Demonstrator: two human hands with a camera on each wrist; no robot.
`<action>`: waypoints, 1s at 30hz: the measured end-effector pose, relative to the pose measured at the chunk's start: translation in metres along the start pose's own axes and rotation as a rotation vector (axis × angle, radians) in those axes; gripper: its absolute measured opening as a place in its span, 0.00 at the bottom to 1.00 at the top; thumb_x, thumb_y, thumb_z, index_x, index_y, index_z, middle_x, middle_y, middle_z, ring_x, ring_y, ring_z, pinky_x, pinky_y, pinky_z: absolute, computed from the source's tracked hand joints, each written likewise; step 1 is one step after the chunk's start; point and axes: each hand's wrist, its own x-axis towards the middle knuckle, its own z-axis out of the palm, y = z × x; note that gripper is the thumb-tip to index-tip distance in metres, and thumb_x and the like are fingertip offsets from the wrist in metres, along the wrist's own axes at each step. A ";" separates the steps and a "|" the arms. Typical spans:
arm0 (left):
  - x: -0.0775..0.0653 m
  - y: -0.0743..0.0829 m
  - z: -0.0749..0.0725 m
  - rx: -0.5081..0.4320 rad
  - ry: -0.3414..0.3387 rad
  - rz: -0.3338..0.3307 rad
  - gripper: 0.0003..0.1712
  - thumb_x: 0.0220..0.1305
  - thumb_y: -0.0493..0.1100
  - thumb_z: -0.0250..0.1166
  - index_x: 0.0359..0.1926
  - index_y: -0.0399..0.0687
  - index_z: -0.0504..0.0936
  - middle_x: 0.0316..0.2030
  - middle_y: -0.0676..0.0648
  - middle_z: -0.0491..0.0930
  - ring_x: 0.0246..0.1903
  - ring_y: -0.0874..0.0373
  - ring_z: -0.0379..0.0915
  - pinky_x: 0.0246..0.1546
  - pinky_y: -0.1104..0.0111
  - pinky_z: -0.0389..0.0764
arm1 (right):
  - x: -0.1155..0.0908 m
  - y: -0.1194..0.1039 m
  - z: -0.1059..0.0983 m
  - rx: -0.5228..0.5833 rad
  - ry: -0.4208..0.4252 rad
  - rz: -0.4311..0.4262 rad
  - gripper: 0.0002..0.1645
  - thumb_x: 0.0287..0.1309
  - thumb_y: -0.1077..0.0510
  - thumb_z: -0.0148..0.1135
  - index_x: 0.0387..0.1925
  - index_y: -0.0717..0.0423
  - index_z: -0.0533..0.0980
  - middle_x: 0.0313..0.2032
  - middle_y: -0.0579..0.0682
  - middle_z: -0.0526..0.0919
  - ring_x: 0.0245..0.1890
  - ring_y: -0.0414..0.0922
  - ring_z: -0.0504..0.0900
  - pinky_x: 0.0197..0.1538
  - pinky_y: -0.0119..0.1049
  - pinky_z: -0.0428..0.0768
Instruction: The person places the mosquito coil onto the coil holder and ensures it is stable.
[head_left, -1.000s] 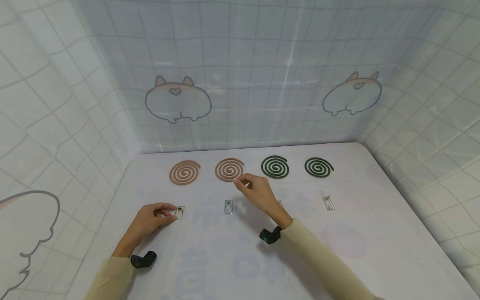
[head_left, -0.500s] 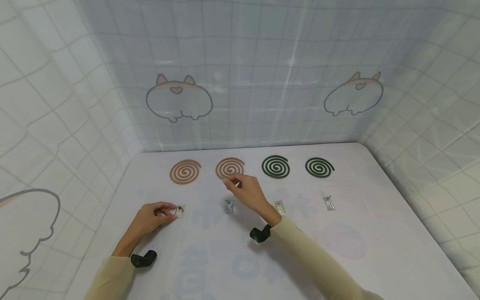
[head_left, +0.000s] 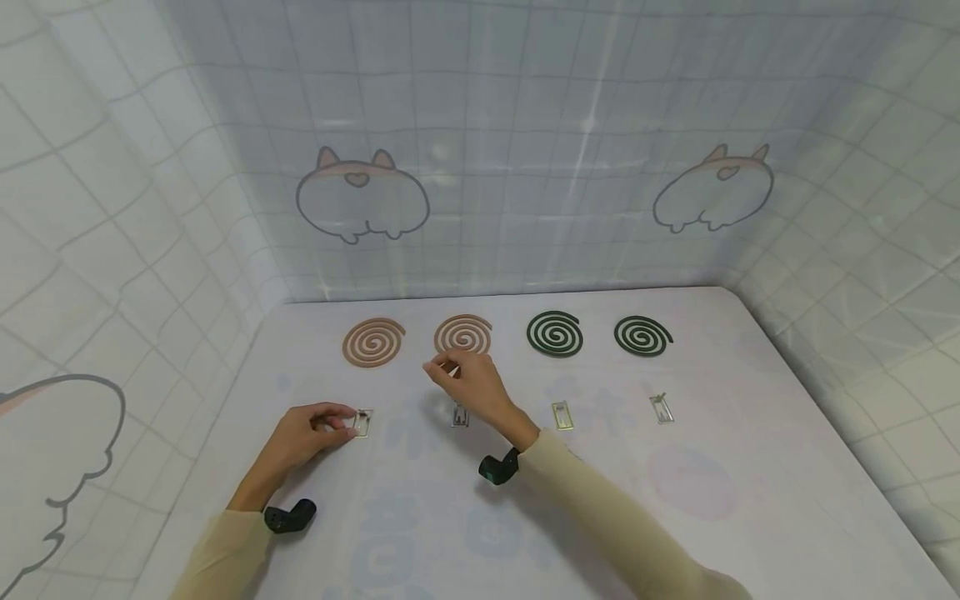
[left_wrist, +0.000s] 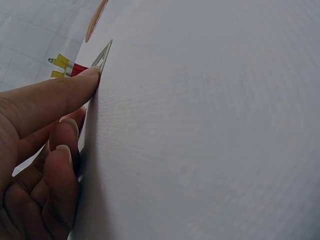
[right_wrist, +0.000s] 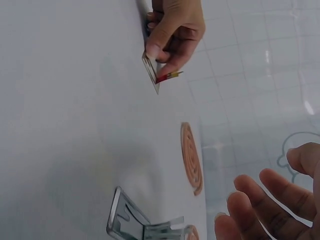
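My left hand [head_left: 307, 433] pinches the leftmost small metal mosquito coil stand [head_left: 363, 423] at its left side, thumb and forefinger on the frame. The stand lies flat on the table; in the left wrist view its raised prong [left_wrist: 65, 65] shows red and yellow. My right hand [head_left: 480, 387] hovers above the second stand [head_left: 460, 415], partly covering it and overlapping the second brown coil [head_left: 462, 333] in the head view. Its fingers [right_wrist: 260, 200] are loosely bent with nothing between them. The right wrist view shows the second stand with its prong up.
Along the back lie another brown coil [head_left: 373, 342] and two green coils, one in the middle [head_left: 555, 334] and one at the right [head_left: 642, 336]. Two more stands [head_left: 562, 416] lie to the right, the last [head_left: 662, 409] tilted in angle. A patterned cloth wall [head_left: 480, 208] rises behind the table.
My right hand has moved left from beside the second brown coil to over the second stand, uncovering the third stand. My left hand stays at the leftmost stand.
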 end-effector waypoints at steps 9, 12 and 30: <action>0.001 0.001 0.000 -0.009 -0.002 0.007 0.24 0.58 0.50 0.79 0.51 0.43 0.87 0.34 0.48 0.82 0.24 0.61 0.69 0.22 0.70 0.71 | 0.007 -0.002 0.012 -0.002 -0.011 0.013 0.16 0.71 0.42 0.63 0.46 0.47 0.86 0.37 0.41 0.87 0.32 0.34 0.81 0.36 0.29 0.79; 0.001 0.002 0.000 -0.013 -0.001 0.006 0.23 0.58 0.50 0.79 0.51 0.43 0.87 0.33 0.48 0.81 0.23 0.61 0.68 0.22 0.70 0.72 | 0.010 -0.003 0.015 -0.017 -0.013 0.012 0.16 0.70 0.43 0.64 0.45 0.48 0.86 0.38 0.43 0.88 0.32 0.34 0.81 0.36 0.28 0.79; 0.000 0.002 0.001 -0.036 -0.001 -0.016 0.24 0.58 0.50 0.79 0.51 0.42 0.87 0.34 0.47 0.82 0.24 0.60 0.70 0.23 0.69 0.74 | 0.025 0.001 0.039 -0.044 -0.066 -0.028 0.16 0.71 0.42 0.64 0.46 0.47 0.86 0.39 0.43 0.89 0.34 0.33 0.82 0.34 0.27 0.77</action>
